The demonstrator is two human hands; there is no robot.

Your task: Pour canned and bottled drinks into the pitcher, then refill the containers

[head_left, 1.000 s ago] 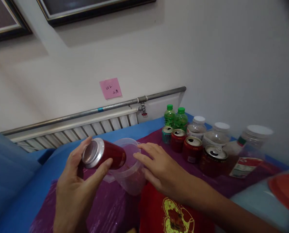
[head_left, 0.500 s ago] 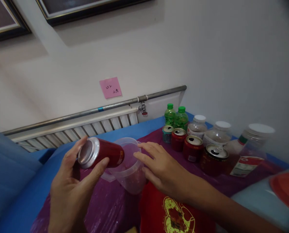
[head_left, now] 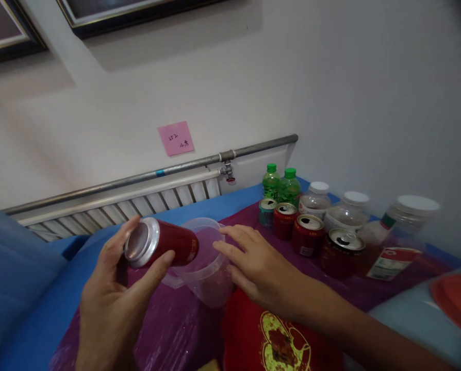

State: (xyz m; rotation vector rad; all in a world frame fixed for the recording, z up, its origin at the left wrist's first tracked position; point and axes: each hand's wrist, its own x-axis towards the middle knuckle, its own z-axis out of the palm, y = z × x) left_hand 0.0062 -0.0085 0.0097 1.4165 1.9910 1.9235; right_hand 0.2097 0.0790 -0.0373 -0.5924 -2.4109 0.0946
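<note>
My left hand grips a red drink can tipped on its side, its silver base toward me and its top over the mouth of a clear plastic jug. My right hand rests against the right side of the jug, fingers spread along its rim. The jug stands on a purple plastic sheet; whether liquid is flowing is not visible.
A row of opened red cans, a small teal can, two green bottles and several white-lidded clear jars line the right side by the wall. A red bag lies in front. A radiator runs behind the blue table.
The tipped can and my left hand have shifted slightly left and toward me. My right hand stays on the jug.
</note>
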